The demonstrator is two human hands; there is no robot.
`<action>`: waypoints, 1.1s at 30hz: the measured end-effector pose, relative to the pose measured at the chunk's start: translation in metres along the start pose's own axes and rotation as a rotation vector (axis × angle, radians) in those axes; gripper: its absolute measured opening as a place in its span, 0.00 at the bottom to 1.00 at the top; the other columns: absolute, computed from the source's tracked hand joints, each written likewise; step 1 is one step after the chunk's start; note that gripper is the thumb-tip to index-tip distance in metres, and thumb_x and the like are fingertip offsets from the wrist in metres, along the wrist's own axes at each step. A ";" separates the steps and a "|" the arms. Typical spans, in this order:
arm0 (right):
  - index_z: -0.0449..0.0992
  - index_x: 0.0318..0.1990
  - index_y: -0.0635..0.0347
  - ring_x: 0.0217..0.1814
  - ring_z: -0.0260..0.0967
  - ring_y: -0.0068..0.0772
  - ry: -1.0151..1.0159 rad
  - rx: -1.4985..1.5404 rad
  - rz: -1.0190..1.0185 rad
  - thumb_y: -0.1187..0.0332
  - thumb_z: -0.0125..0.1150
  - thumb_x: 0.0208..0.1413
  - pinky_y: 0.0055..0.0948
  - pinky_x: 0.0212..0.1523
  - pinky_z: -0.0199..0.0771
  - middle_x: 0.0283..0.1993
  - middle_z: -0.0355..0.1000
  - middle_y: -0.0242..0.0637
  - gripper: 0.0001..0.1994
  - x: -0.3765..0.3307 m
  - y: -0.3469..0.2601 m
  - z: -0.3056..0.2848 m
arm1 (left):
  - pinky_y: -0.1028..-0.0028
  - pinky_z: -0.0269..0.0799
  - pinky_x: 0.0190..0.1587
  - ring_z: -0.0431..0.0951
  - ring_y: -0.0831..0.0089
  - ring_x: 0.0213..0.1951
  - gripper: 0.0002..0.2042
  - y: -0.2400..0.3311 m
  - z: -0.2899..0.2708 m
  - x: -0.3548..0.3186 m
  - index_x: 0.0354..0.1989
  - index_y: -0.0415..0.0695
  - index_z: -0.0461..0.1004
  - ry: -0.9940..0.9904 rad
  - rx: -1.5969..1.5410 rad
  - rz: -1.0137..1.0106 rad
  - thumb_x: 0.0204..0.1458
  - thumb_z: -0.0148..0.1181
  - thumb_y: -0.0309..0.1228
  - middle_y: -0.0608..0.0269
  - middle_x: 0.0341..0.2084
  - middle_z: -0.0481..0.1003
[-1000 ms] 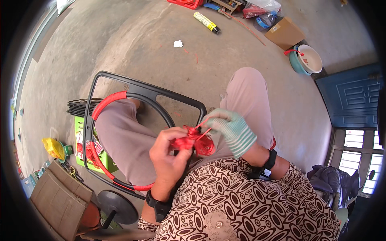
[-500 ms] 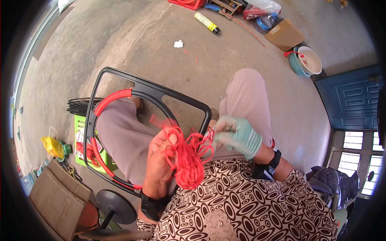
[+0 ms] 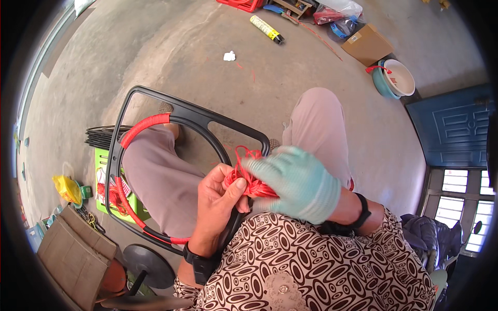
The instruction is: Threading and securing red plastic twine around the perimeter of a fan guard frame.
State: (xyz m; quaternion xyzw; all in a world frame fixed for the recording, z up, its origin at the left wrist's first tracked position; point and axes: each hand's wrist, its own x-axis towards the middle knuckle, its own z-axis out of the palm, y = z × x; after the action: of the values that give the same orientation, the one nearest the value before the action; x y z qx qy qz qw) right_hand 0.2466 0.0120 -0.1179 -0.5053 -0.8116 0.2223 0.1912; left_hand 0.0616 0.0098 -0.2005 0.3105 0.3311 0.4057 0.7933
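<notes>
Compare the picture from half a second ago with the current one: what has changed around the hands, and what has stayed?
The gloved right hand moved left, over the red cord bundle. The bundle rose in the picture and looks more tightly gathered. The left hand kept its hold. The black frame and yellow can stayed put.

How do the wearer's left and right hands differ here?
The left hand is bare; the right hand wears a pale teal glove. The left hand plainly grips the red cord bundle, while the right hand, motion-blurred, covers part of it, its fingertips unclear. Both are at the same bundle, with black straps behind them.
</notes>
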 end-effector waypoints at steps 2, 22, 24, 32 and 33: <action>0.72 0.45 0.59 0.39 0.73 0.35 -0.183 -0.019 0.063 0.65 0.61 0.49 0.30 0.40 0.71 0.29 0.73 0.39 0.16 -0.005 0.016 0.010 | 0.85 0.64 0.19 0.68 0.83 0.17 0.06 -0.003 -0.001 0.001 0.35 0.39 0.65 0.007 -0.044 0.061 0.54 0.56 0.25 0.58 0.27 0.75; 0.65 0.53 0.65 0.37 0.69 0.21 0.217 1.247 0.654 0.65 0.57 0.55 0.22 0.41 0.71 0.38 0.72 0.33 0.21 -0.046 0.067 -0.023 | 0.80 0.60 0.21 0.66 0.79 0.18 0.05 -0.006 0.002 0.006 0.31 0.41 0.70 -0.238 0.854 0.240 0.46 0.58 0.21 0.65 0.21 0.70; 0.67 0.52 0.65 0.35 0.69 0.21 0.233 1.219 0.629 0.66 0.58 0.54 0.22 0.39 0.71 0.35 0.72 0.32 0.20 -0.040 0.065 -0.018 | 0.81 0.58 0.20 0.65 0.81 0.18 0.04 -0.008 -0.001 0.004 0.30 0.41 0.69 -0.245 0.871 0.171 0.48 0.57 0.21 0.68 0.19 0.69; 0.70 0.47 0.61 0.36 0.71 0.21 0.079 0.445 0.507 0.68 0.63 0.50 0.25 0.38 0.72 0.35 0.75 0.34 0.17 -0.025 0.062 0.008 | 0.86 0.48 0.20 0.54 0.91 0.18 0.06 -0.007 0.000 0.003 0.38 0.37 0.69 0.010 0.182 0.101 0.55 0.55 0.26 0.80 0.16 0.60; 0.70 0.48 0.61 0.36 0.70 0.21 0.133 0.744 0.541 0.69 0.63 0.50 0.24 0.39 0.72 0.36 0.74 0.34 0.18 -0.023 0.058 0.010 | 0.86 0.48 0.20 0.54 0.91 0.18 0.06 -0.006 0.002 0.002 0.38 0.37 0.69 0.019 0.183 0.102 0.55 0.55 0.26 0.80 0.16 0.60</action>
State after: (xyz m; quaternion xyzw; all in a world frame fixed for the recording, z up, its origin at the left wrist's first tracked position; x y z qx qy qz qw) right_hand 0.2936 0.0119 -0.1608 -0.6093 -0.5015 0.5073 0.3464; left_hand 0.0668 0.0083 -0.2045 0.3943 0.3582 0.4166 0.7366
